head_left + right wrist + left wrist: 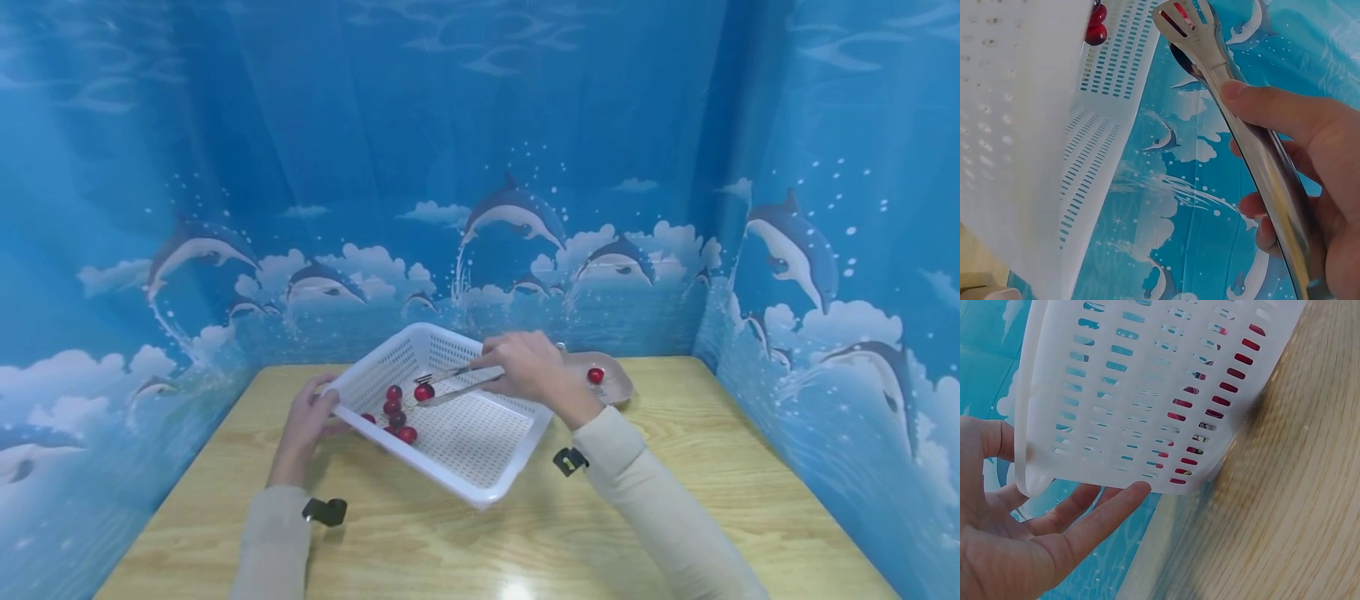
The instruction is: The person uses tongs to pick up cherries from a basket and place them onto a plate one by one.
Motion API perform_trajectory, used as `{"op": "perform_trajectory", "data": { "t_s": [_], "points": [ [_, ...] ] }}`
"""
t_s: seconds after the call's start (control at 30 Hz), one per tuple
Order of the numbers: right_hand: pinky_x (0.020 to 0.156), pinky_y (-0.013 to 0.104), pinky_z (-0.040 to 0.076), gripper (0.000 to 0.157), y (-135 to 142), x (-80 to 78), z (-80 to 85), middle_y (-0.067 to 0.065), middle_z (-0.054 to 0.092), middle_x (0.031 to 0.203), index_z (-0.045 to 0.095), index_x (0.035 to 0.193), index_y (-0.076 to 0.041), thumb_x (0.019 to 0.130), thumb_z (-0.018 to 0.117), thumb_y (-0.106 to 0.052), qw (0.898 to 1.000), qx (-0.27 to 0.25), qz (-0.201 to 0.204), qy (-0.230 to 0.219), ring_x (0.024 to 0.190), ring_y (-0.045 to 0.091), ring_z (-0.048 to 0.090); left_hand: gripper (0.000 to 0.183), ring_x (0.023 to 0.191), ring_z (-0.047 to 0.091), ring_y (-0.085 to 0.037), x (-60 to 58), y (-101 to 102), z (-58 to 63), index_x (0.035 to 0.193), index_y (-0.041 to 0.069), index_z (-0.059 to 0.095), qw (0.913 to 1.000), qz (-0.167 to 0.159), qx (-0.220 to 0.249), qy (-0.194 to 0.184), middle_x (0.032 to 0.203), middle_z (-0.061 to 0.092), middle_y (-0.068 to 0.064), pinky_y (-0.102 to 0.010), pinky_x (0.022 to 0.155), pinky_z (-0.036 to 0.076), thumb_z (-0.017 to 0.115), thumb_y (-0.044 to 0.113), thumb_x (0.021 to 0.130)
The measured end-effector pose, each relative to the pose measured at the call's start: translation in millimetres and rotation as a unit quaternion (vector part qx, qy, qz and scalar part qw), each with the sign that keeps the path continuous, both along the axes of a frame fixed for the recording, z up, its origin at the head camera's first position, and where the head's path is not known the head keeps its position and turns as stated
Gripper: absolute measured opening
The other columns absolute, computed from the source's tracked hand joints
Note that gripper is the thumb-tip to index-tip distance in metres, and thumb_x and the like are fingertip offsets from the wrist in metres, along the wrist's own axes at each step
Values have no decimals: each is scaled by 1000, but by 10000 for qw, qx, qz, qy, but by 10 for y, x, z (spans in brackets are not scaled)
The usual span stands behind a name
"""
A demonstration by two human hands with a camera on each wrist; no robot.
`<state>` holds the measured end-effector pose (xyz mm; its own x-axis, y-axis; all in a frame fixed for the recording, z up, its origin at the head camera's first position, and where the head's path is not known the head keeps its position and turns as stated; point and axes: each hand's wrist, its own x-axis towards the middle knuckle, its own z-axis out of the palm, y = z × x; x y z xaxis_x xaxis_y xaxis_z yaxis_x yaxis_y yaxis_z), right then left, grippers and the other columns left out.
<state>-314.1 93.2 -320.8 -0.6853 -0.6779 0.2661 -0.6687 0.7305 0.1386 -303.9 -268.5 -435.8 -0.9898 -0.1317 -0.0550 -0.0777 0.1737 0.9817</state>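
My left hand (306, 421) grips a white plastic basket (517, 467) by its left corner, with the thumb at the rim and other fingers along the perforated wall (1129, 412). The basket is tilted toward the left, its near side raised over the table. Several shiny red cherries (392, 407) have gathered along its lower left side. My right hand (525, 367) holds metal tongs (1266, 181) over the basket, fingers wrapped round their arms. One cherry (424, 392) lies between the tongs' slotted tip and the other tip; red shows through the slots in the right wrist view.
Behind my right hand, a shallow pinkish dish (618, 385) with a single cherry (596, 375) stands at the table's back edge. The wood-patterned table (720, 467) is enclosed by blue dolphin-print curtains (420, 208) at the back and both sides.
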Motion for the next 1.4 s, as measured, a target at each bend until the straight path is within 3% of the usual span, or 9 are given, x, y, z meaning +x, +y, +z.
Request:
{"op": "perform_trajectory", "data": {
  "t_s": [0.7, 1.13, 1.4],
  "points": [
    [40, 16, 29, 36, 279, 44, -165, -5, 78, 108, 79, 117, -33, 82, 85, -41, 9978, -342, 170, 534, 81, 13, 67, 60, 128, 56, -39, -21, 3, 34, 161, 11, 30, 10000, 37, -64, 61, 152, 43, -29, -55, 105, 59, 41, 17, 103],
    [41, 12, 32, 38, 391, 107, -263, -4, 78, 108, 79, 117, -31, 81, 86, -39, 9962, -629, 272, 528, 80, 13, 68, 59, 131, 55, -44, -6, 19, 42, 159, 9, 33, 9999, 58, -80, 91, 152, 43, -32, -56, 106, 58, 41, 14, 101],
    [43, 11, 32, 42, 481, 171, -341, -4, 77, 109, 78, 119, -29, 79, 88, -38, 9952, -808, 278, 478, 77, 11, 65, 58, 123, 59, -37, 0, 17, 20, 159, 7, 32, 9998, 49, -145, 145, 150, 44, -33, -55, 104, 59, 40, 14, 102]
  ]
}}
